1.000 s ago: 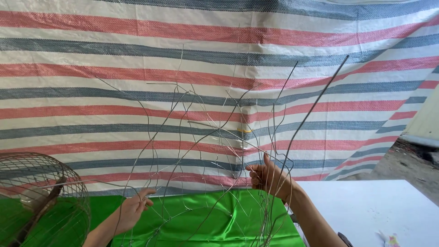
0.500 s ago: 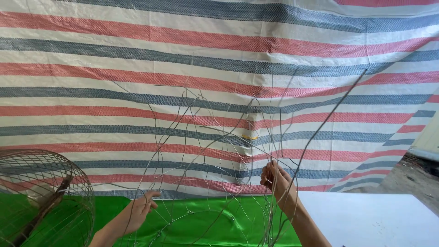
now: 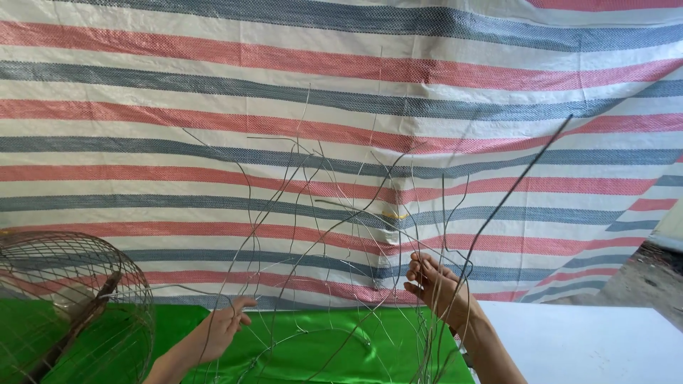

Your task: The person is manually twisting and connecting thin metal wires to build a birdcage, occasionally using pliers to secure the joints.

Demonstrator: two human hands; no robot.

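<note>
A loose tangle of thin grey wires [image 3: 334,235] stands up from the table in front of me, fanning out against a striped tarp. My right hand [image 3: 435,286] pinches several of these wires near their lower part, and one long dark wire [image 3: 526,171] slants up to the right from it. My left hand [image 3: 222,326] is lower and to the left, its fingers curled around thin wires at the edge of the bundle. Both forearms come up from the bottom edge.
A round wire-mesh basket [image 3: 67,299] sits at the lower left on a bright green cloth [image 3: 334,355]. A white tabletop [image 3: 583,341] lies at the right. A red, grey and white striped tarp [image 3: 341,85] fills the background. Bare ground shows at far right.
The view has tipped up and shifted left a little. My right hand has slid rightward along the wires, the left hand has moved right, and the wire bundle has swung right.
</note>
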